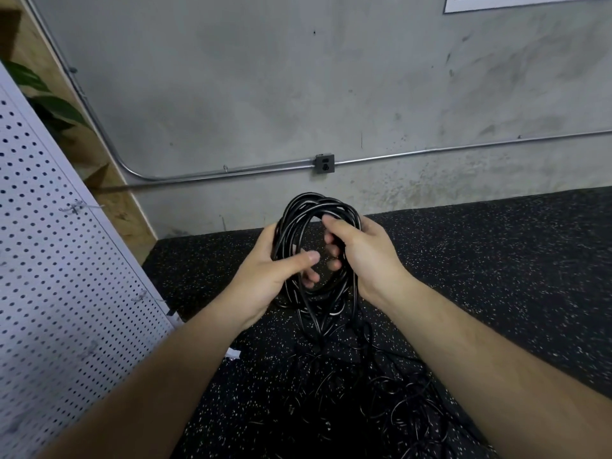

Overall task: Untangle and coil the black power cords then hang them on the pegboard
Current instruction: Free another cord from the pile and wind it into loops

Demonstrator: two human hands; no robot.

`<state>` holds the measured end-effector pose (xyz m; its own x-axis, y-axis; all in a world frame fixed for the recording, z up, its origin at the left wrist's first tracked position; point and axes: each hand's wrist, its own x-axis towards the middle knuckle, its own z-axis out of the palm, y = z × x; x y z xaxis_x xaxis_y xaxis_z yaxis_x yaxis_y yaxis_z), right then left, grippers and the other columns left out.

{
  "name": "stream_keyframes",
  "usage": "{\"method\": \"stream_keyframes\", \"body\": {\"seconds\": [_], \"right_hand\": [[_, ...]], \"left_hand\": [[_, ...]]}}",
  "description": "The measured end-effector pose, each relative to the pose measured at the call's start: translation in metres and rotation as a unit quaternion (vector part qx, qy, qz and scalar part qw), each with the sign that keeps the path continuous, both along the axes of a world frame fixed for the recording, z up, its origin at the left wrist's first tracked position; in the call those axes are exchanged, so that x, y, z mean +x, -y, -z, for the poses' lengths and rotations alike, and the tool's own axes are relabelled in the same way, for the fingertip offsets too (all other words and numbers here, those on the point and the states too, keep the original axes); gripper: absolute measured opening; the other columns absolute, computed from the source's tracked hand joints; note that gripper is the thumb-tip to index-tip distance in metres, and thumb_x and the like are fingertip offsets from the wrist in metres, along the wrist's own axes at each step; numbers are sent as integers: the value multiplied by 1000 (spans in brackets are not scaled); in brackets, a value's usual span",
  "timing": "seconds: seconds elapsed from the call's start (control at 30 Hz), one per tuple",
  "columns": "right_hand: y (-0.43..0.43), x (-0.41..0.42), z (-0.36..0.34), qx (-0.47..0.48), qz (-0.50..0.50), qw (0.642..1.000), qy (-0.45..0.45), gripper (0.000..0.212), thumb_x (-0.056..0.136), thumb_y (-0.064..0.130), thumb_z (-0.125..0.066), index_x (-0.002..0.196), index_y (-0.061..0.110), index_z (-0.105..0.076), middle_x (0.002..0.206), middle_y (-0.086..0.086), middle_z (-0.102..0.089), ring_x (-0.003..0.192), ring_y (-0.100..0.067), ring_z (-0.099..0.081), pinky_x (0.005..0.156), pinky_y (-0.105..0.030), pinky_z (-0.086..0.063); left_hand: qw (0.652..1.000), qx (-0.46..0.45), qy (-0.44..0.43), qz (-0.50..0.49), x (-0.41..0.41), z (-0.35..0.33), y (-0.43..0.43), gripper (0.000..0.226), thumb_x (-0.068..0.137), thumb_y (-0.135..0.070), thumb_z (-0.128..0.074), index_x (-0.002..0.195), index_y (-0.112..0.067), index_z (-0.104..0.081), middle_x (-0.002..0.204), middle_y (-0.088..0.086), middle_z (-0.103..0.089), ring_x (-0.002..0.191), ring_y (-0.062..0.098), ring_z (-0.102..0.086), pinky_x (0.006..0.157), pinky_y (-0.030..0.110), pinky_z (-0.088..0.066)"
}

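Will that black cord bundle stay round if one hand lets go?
Probably not: the cord coil has loose, uneven loops, gripped by the left hand and right hand. Strands hang limply to the floor, so it likely flops.

The coil point(314, 198) sits between the left hand point(265, 276) and the right hand point(367, 256). Loose cords point(390, 395) lie on the floor point(496, 260) below it. The pegboard point(49, 260) stands to the left, and the wall outlet point(325, 164) is behind.

Both hands hold a black coil point(318, 246) upright above the speckled floor point(496, 260): the left hand point(265, 273) grips its left side, the right hand point(361, 253) curls round its right side. Loose cords point(381, 392) trail down into a tangle on the floor, and a white pegboard point(56, 260) leans at the left
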<state>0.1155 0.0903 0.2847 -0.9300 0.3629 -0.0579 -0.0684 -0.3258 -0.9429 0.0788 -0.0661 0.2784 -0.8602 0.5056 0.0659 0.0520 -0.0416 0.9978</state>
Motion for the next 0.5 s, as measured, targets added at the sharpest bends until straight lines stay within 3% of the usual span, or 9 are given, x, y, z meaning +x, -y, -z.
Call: {"method": "stream_keyframes", "body": {"seconds": [0.1,0.17,0.27,0.37,0.47,0.5], "right_hand": [[2,2,-2,-2,42,999,1,12,95,15,-67,88,11,-58,66,0,-57,51,-11,-48,43,-26,-39],[2,3,-4,-20,42,999,16,9,94,14,-66,94,11,-58,68,-2,-57,52,-11,-48,43,-26,-39],[-1,6,-12,17,17,999,46,25,85,9,-74,104,11,-58,73,-2,-61,52,-12,-52,48,-31,-51],[-6,10,-15,248,36,965,73,56,73,2,-77,121,20,-55,85,4,-69,64,-13,-67,64,-35,-62],[-10,13,-14,409,69,909,45,94,75,6,-78,150,37,-31,109,10,-59,76,-15,-67,60,-26,-55],[-12,13,-13,495,84,864,39,106,76,10,-78,155,42,-16,120,7,-50,82,-17,-65,59,-27,-53]], "left_hand": [[997,-69,-39,3,0,4,1,58,86,3,-72,131,-25,-49,81,-2,-71,83,25,-74,90,43,-56],[990,-116,-73,-13,0,8,0,50,90,2,-66,129,-23,-48,81,-5,-71,82,23,-75,89,41,-56],[978,-158,-134,-39,-1,9,-2,38,96,-6,-57,125,-30,-51,84,-8,-70,79,12,-73,83,32,-57],[961,-186,-197,-53,0,3,-1,38,98,-7,-56,124,-36,-55,91,-19,-69,86,-9,-65,76,5,-43],[953,-203,-222,-30,-5,-2,2,44,98,-8,-56,116,-48,-55,95,-26,-69,89,-12,-62,74,1,-40],[947,-214,-240,-19,-6,-1,3,47,97,-7,-57,116,-50,-56,97,-25,-69,93,-11,-62,78,3,-42]]}}
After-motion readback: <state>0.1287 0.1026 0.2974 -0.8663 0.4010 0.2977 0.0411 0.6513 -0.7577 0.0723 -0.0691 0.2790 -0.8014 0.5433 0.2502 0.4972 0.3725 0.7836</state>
